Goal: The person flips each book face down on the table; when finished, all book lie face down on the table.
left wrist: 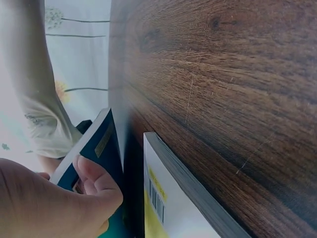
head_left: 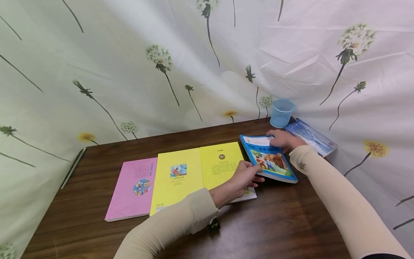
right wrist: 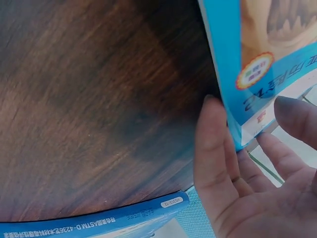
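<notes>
A blue picture-cover book [head_left: 271, 158] is held tilted just above the table, right of the yellow books. My left hand [head_left: 244, 180] pinches its near left edge, the thumb on the cover and the other fingers below. At the far right corner my right hand [head_left: 284, 139] grips the same book, its thumb over the cover in the right wrist view and its fingers at the edge and underneath. Beside the blue book lie two yellow books [head_left: 176, 176] edge to edge, with a pink book [head_left: 132, 190] at their left. My left forearm partly covers the yellow books.
A light blue mesh cup [head_left: 282, 114] stands at the back right by the curtain [head_left: 207, 72]. A blue-and-white box or book [head_left: 310, 136] lies next to it, behind my right wrist. A small black object [head_left: 214, 225] shows by my left sleeve on the wooden table [head_left: 258, 230].
</notes>
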The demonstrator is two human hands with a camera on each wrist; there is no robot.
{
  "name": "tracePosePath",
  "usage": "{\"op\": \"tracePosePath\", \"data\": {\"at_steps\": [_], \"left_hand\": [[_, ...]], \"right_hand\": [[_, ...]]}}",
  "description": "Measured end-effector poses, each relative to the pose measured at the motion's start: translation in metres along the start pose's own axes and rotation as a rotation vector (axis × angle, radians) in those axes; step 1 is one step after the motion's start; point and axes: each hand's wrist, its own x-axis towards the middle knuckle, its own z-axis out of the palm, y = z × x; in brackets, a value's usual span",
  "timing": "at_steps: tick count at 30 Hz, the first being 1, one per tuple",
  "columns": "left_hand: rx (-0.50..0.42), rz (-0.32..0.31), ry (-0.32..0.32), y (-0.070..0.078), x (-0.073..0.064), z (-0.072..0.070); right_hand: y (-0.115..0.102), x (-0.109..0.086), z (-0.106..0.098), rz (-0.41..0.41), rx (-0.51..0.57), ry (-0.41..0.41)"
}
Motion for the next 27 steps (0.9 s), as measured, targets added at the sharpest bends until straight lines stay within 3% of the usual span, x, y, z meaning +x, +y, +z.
{"op": "tracePosePath", "data": {"at_steps": [6, 27], "left_hand": [[0.026, 0.020, 0.028, 0.0000, -0.0011, 0.0013], [-0.043, 0.050, 0.080, 0.0012, -0.0070, 0.0024]], "right_hand": [[-0.0007, -0.0025, 0.0013, -0.018, 0.013, 0.011], [-0.0020, 0.0013, 0.0013, -0.041, -0.039, -0.027]]}}
